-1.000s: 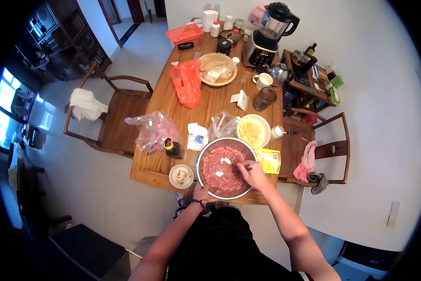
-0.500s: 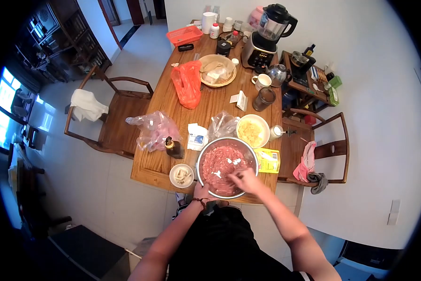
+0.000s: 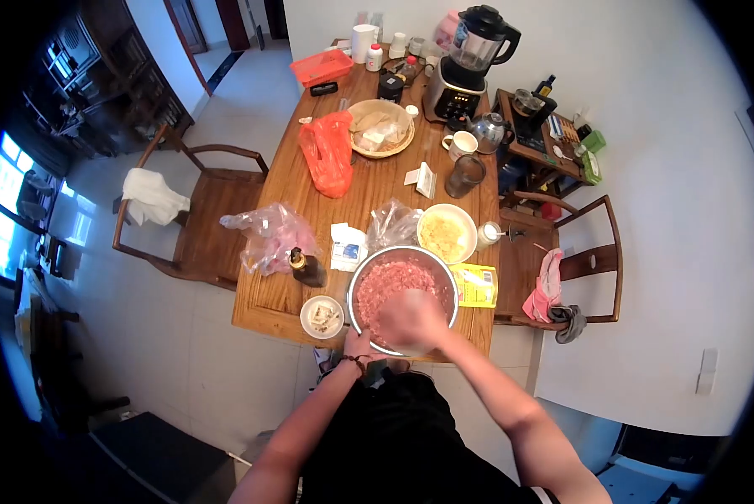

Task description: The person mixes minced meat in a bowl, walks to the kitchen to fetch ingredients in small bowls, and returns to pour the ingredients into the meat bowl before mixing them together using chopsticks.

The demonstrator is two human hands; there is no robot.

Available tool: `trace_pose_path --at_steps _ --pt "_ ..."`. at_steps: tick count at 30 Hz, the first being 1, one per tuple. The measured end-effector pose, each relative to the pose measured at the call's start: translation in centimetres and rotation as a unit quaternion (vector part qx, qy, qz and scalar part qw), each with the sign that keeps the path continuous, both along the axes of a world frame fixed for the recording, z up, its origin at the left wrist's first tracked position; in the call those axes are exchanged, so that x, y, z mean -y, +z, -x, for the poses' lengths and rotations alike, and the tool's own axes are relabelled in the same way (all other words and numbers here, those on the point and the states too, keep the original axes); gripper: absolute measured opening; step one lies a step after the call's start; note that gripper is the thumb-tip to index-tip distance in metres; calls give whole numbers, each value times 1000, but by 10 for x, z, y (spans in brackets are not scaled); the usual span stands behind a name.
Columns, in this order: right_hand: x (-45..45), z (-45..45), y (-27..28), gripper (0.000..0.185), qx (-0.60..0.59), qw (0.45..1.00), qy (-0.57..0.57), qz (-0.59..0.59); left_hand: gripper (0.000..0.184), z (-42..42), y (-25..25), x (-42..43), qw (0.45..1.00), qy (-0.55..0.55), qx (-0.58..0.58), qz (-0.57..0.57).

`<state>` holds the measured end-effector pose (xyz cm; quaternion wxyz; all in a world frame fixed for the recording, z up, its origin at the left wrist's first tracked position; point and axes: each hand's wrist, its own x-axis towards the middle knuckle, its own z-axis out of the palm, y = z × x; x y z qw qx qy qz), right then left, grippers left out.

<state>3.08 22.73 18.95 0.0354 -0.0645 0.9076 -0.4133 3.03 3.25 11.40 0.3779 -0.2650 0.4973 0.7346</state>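
A steel mixing bowl stands at the table's near edge with pink minced meat inside. My left hand grips the bowl's near-left rim, and a beaded bracelet circles that wrist. Over the mince, inside the bowl, is my right hand, smeared by motion, so its fingers cannot be made out; it covers part of the meat. Close to the bowl are a small dish with pale pieces, a dark bottle, a bowl of yellow food and a yellow packet.
Plastic bags, a red bag, a wicker basket, a mug and a dark cup occupy the wooden table. A blender rises at the back right. Chairs flank both sides.
My right hand has gone from a pinched pose at the bowl's right to a blurred, lower sweep nearer its middle. White bits seen on the mince before no longer show. The view shifted slightly.
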Motion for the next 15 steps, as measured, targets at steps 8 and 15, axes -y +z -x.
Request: trace_pose_path --at_steps 8,15 --pt "-55 22 -11 20 -120 977 -171 -29 42 -1 3 -1 1000 12 9 12" --pt "0 4 -15 13 -37 997 -1 67 42 -4 -11 -2 999 33 4 -4"
